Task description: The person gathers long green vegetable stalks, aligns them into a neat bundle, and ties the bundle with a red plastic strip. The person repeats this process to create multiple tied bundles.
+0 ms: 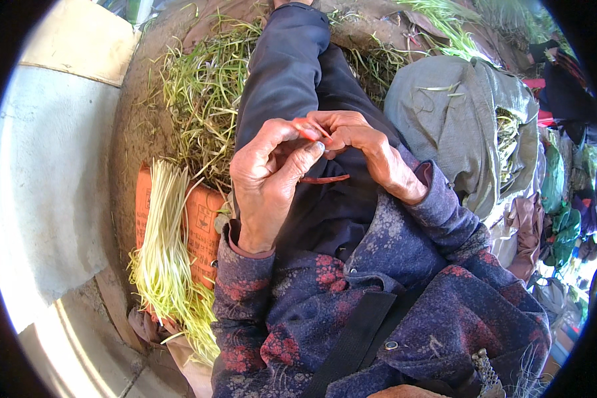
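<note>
Before my lap, both hands meet over a thin red strip (314, 130), perhaps plastic. My left hand (268, 174) pinches it between thumb and fingers. From the other side, the bent fingers of my right hand (358, 134) grip it near the same spot. A darker red tail end (326, 179) shows below the fingers, over my dark trousers (286, 64). How the strip runs inside the hands is hidden. To the left of my left hand, a bundle of pale yellow-green leafy stalks (166, 239), like blanched chives, lies across an orange printed sack or block (204, 229).
Loose green trimmings (204, 94) heap on the earth floor beside my leg. A grey cloth-covered bulk (438, 124) stands at my right, greens showing at its side. More stalks (450, 30) lie far right. A pale board (54, 174) borders the left.
</note>
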Available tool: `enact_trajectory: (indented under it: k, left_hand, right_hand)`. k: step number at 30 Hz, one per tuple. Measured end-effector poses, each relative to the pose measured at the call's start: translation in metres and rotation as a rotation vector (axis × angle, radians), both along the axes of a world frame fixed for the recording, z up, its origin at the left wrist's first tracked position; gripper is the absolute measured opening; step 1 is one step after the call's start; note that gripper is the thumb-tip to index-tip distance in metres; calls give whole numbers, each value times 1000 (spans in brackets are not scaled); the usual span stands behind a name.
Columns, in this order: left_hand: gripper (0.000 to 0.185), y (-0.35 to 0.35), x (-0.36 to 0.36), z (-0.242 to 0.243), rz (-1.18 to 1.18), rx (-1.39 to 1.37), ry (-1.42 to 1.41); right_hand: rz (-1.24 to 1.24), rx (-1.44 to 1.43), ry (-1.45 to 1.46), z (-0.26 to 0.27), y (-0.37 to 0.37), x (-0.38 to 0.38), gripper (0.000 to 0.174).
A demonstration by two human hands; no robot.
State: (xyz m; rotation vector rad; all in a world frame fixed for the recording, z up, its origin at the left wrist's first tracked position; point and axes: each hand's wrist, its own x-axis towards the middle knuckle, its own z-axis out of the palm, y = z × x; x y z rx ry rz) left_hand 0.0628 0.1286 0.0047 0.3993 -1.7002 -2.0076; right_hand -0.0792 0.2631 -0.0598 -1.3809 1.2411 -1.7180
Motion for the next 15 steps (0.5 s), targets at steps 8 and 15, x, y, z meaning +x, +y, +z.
enact_trajectory:
  k: [8, 15]
  left_hand:
    - [16, 3, 0, 0, 114, 184, -22]
    - [14, 2, 0, 2, 47, 222, -100]
  right_hand:
    - [164, 71, 89, 29, -13, -14, 39]
    - [-35, 372, -1, 40, -11, -1, 31]
